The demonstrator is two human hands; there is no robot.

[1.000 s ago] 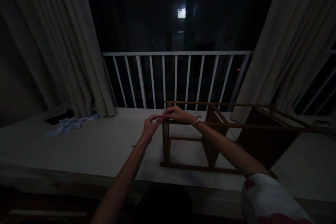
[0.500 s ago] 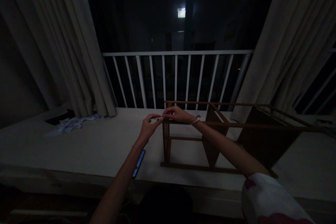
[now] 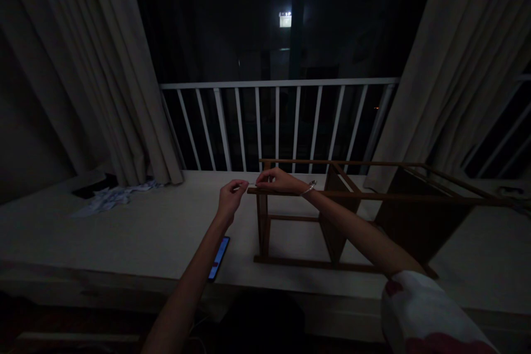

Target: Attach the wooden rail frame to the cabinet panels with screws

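Observation:
A brown wooden frame (image 3: 373, 197) lies on its side on a pale ledge (image 3: 124, 232). My right hand (image 3: 279, 180) rests closed on the frame's top left corner, a bracelet on its wrist. My left hand (image 3: 229, 194) is just left of that corner, fingers pinched on a thin small thing (image 3: 249, 184) that I cannot make out. The two hands are a few centimetres apart. A phone (image 3: 218, 257) with a lit screen lies on the ledge under my left forearm.
Beyond the ledge stands a white railing (image 3: 277, 121) with darkness and one lit sign (image 3: 285, 20) behind. Curtains hang at the left (image 3: 103, 77) and right (image 3: 456, 77). Crumpled papers (image 3: 112, 197) and a dark flat object (image 3: 89, 185) lie at the ledge's far left.
My left hand has drawn slightly left, away from the frame corner. The lit phone has come into view under my forearm. The right hand stays on the frame.

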